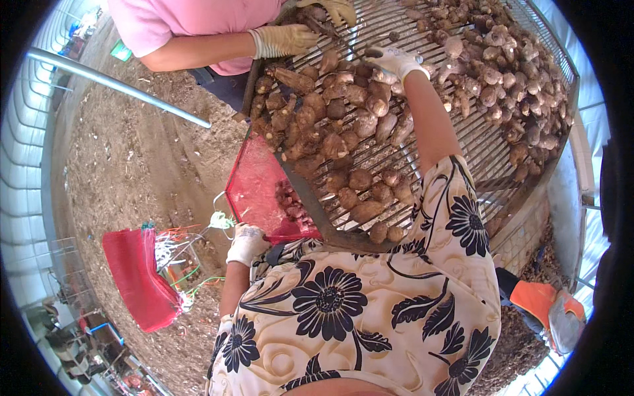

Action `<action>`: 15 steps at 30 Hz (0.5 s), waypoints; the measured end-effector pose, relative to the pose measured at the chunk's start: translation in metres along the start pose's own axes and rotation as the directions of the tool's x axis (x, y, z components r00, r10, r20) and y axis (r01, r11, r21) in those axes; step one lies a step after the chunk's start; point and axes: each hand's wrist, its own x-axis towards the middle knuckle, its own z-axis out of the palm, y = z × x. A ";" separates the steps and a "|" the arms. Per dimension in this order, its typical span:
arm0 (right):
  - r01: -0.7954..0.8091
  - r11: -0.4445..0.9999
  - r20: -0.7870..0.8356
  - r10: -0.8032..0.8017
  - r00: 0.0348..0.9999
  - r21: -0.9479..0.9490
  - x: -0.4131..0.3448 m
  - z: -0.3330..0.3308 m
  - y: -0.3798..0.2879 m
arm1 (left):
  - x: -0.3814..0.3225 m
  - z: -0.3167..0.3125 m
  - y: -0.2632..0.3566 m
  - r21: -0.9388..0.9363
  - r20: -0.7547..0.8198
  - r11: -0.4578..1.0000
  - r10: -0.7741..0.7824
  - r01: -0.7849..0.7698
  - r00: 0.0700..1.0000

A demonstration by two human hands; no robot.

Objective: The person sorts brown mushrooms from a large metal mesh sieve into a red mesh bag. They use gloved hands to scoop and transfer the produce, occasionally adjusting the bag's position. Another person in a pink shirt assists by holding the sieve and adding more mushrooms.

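Observation:
My left hand (247, 243), in a white knit glove, grips the rim of a red mesh bag (252, 173). The bag hangs open at the near left edge of a slatted metal sorting table (411, 163), with some taro-like corms (292, 200) inside. Across the slats reaches my right hand (396, 62), also gloved, at the far side of a loose group of brown corms (342, 109). Its fingers point left, close to the corms beneath; whether one is held is unclear. Several more corms (366, 198) lie nearer my body.
A co-worker's gloved hands (287, 40) are at the table's far left corner. A large corm heap (500, 74) covers the right side. On the dirt floor lies a stack of red mesh bags (143, 282) beside loose ties (173, 250). A metal pole (124, 89) slants at left.

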 end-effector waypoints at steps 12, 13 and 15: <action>0.095 0.991 0.091 -0.087 0.992 -0.090 -0.128 0.049 -0.098 | -0.007 -0.007 0.004 -0.024 -0.007 0.999 0.028 -0.028 1.000; 0.083 0.995 0.129 -0.076 0.989 -0.054 -0.142 0.042 -0.110 | -0.009 -0.006 0.003 -0.022 -0.022 0.999 0.032 -0.033 0.999; 0.134 0.986 0.075 -0.127 0.989 -0.096 -0.155 0.050 -0.121 | -0.012 -0.002 0.000 -0.035 -0.040 0.998 0.055 -0.057 0.998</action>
